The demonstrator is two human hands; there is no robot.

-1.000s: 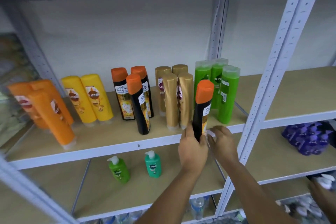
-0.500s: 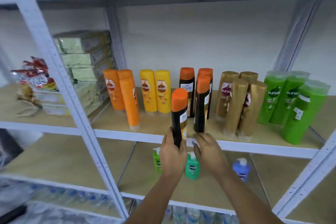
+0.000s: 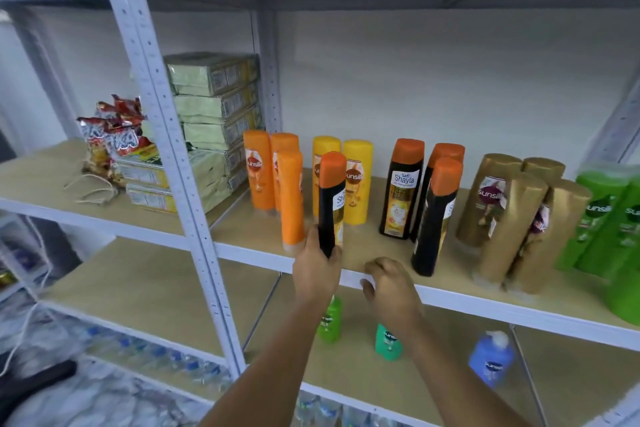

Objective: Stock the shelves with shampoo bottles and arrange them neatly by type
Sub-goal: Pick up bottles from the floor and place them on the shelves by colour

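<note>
Black shampoo bottle (image 3: pixel 331 204) upright in left grip (image 3: pixel 317 269), right grip (image 3: pixel 389 284) loosely curled, empty.

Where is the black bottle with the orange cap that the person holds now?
The left hand grips the black bottle at the shelf's front edge, before the yellow bottles.

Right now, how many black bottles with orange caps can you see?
4. One in the left hand, held bottle; three on the shelf: labelled one, one behind, front one. More may be hidden.
</note>
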